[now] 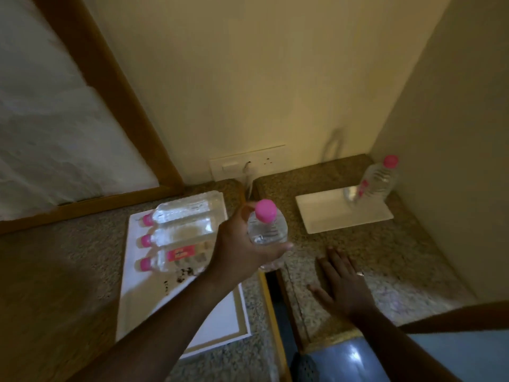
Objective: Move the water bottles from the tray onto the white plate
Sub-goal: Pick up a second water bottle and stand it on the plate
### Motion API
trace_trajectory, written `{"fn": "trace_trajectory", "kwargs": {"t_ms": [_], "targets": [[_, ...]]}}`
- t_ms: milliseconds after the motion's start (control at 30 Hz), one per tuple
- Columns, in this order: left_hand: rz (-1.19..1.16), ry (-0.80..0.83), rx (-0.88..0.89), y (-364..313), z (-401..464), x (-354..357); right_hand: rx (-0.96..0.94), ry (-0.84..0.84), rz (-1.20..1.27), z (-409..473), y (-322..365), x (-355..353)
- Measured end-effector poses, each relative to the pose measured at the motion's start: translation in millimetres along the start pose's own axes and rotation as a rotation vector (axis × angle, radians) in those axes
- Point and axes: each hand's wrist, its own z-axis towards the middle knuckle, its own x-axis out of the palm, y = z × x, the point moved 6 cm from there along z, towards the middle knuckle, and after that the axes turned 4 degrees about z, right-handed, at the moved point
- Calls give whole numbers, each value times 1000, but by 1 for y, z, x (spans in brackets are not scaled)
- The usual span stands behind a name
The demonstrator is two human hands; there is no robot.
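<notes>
My left hand (pixel 239 244) grips a clear water bottle with a pink cap (pixel 266 224), held upright above the gap between the tray and the white plate. Three more pink-capped bottles (pixel 179 232) lie on their sides on the white tray (pixel 220 318) at the left, caps pointing left. The white plate (pixel 325 213) sits to the right on the counter, and one bottle (pixel 377 179) stands on its far right corner. My right hand (pixel 341 282) rests flat on the counter in front of the plate, fingers spread, holding nothing.
The speckled stone counter (pixel 399 257) ends in a corner of cream walls behind and right of the plate. A wall socket plate (pixel 248 164) with a plugged-in cable sits behind. A wooden frame (pixel 115 106) runs at the left. A blue object (pixel 344 357) lies below the counter edge.
</notes>
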Motion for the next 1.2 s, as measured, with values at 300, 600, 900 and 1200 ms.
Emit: {"fn": "trace_trajectory", "kwargs": {"t_ms": [300, 600, 900, 1200], "targets": [[31, 86, 31, -39, 97, 126, 116, -56, 11, -13, -98, -36], [94, 136, 12, -22, 146, 197, 122, -121, 35, -11, -118, -36], [73, 173, 5, -22, 152, 220, 106, -153, 30, -9, -118, -36], [29, 170, -25, -22, 151, 230, 116, -158, 37, -10, -119, -36]]}}
